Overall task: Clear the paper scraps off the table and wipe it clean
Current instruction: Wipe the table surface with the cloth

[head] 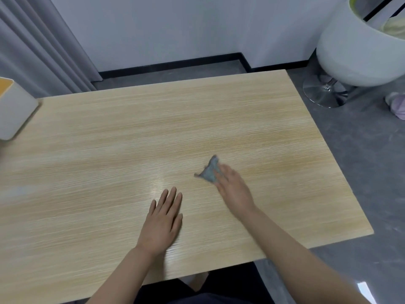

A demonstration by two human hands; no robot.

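Wooden table [109, 150], one grey cloth [209, 171] under blurred right hand [235, 191], grip unclear, left hand [163, 222] flat, fingers straight

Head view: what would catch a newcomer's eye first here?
The right hand, blurred, presses a small grey cloth onto the wooden table, right of centre. The left hand lies flat beside it, nearer the front edge. No paper scraps show on the tabletop; a white container sits at its left edge.
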